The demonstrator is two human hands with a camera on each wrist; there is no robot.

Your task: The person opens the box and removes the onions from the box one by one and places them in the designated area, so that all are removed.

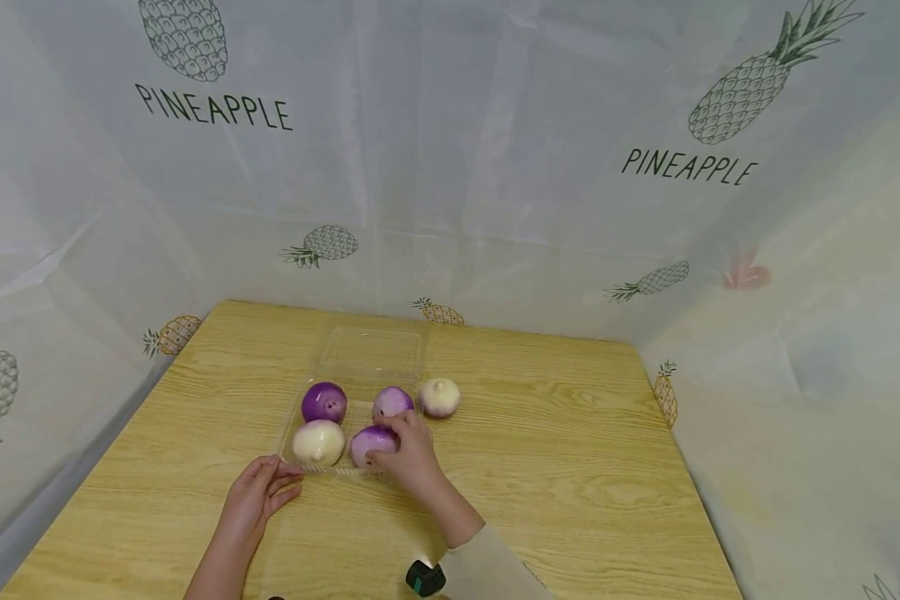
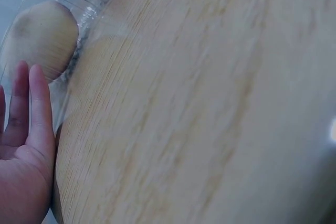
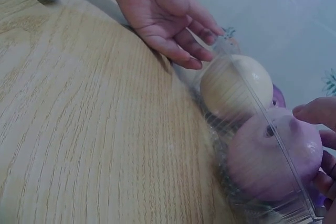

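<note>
A clear plastic box (image 1: 341, 472) with a hinged lid (image 1: 372, 350) lies on the table, its lid folded back. Inside it are a dark purple onion (image 1: 324, 403), a whitish onion (image 1: 318, 442), a back-right purple onion (image 1: 392, 402) and a front-right purple onion (image 1: 367, 447). My right hand (image 1: 414, 454) holds the front-right one between thumb and fingers. At the box's front left corner, my left hand (image 1: 251, 497) touches the plastic with its fingers fairly straight. The right wrist view shows the gripped onion (image 3: 275, 156) behind the clear box wall.
A pale onion (image 1: 439, 398) sits outside the box, just off its right side. The wooden table (image 1: 555, 467) meets a hanging white sheet (image 1: 480, 167) with pineapple prints at its back and sides. A small black device (image 1: 424, 577) is by the right sleeve.
</note>
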